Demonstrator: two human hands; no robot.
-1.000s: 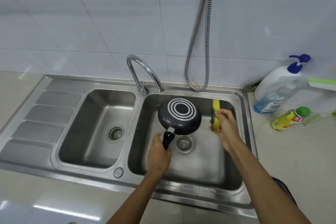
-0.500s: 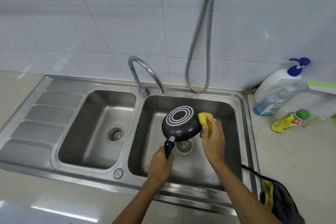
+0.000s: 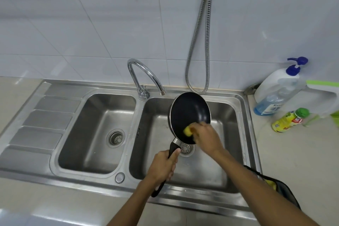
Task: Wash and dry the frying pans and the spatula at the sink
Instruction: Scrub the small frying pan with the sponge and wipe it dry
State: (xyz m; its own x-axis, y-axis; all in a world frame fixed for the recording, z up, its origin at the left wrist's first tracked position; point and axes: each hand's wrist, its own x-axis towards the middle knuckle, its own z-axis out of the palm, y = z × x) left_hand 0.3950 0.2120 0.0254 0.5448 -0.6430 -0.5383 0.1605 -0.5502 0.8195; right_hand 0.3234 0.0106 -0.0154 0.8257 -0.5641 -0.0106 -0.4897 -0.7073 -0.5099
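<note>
Pan (image 3: 189, 113) between hands (image 3: 161, 165); sponge (image 3: 188, 131) inside it

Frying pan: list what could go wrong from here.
The frying pan hangs tilted over the right basin, held by the left hand on its handle; if that grip gets slippery, it could drop.
The right hand pushes the sponge near the lower rim; hard strokes could twist the pan.
Its far rim sits close to the tap and may knock it.

The frying pan (image 3: 189, 113) was turned inside-up, and the sponge (image 3: 188, 131) was brought onto its inner surface.
</note>
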